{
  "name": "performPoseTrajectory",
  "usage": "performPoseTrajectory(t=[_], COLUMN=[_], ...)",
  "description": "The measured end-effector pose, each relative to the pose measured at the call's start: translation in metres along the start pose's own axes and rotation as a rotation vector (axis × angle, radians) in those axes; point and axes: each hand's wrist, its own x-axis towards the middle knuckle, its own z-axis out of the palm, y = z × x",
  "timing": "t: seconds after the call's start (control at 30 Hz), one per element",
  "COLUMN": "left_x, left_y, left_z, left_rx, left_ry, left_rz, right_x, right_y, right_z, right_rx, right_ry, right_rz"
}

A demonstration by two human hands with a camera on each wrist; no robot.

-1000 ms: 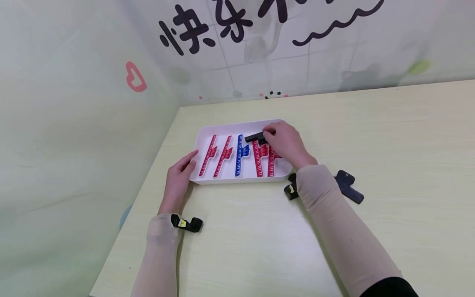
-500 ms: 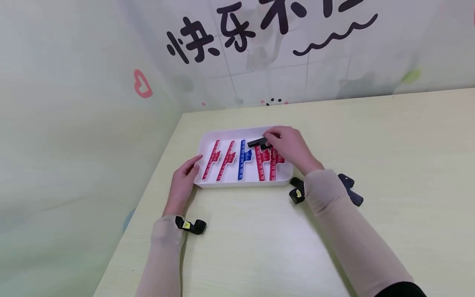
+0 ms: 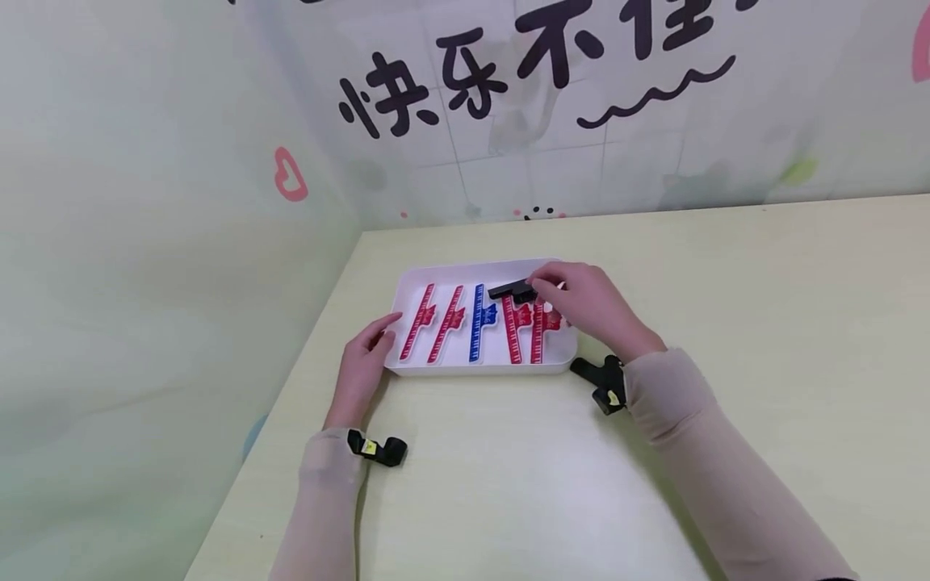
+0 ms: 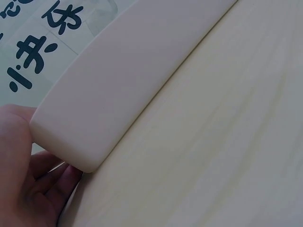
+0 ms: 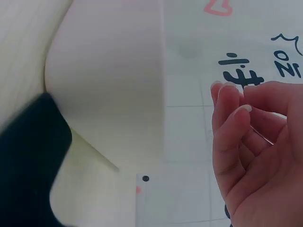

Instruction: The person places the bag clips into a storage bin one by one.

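Note:
In the head view, a white tray (image 3: 465,369) holds several red clips (image 3: 417,323) printed with piano keys and one blue clip (image 3: 476,327). A black clip (image 3: 508,290) of similar shape lies across the tops of the right-hand red ones. Fingers loosely bent, my right hand (image 3: 592,303) hovers at its right end; the right wrist view shows nothing between the fingertips (image 5: 241,113). My left hand (image 3: 361,359) steadies the tray's left side, thumb and fingers at its corner. The left wrist view shows the tray's outer wall (image 4: 109,80) beside that hand.
A dark clip-like piece (image 5: 28,161) lies by the tray in the right wrist view. Pale wood table (image 3: 501,468) surrounds the tray. A printed cloth (image 3: 617,161) hangs behind, another (image 3: 145,323) along the left. Small black cameras (image 3: 381,449) sit on the wrists.
My right hand has drawn slightly right off the black clip, so more of that clip shows. The left hand stays on the tray. The head view has tilted up a little.

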Motion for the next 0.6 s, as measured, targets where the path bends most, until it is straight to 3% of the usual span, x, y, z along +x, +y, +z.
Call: performPoseTrajectory(t=[0.37, 0.6], left_x=[-0.003, -0.002], left_y=[0.001, 0.001], left_z=[-0.001, -0.001], left_rx=[-0.013, -0.006], left_ry=[0.007, 0.003], left_rz=[0.005, 0.028], right_x=[-0.024, -0.037], right_y=[0.004, 0.013], right_z=[-0.017, -0.032], right_rx=[-0.203, -0.253], right_ry=[-0.150, -0.256], right_rz=[-0.065, -0.085])
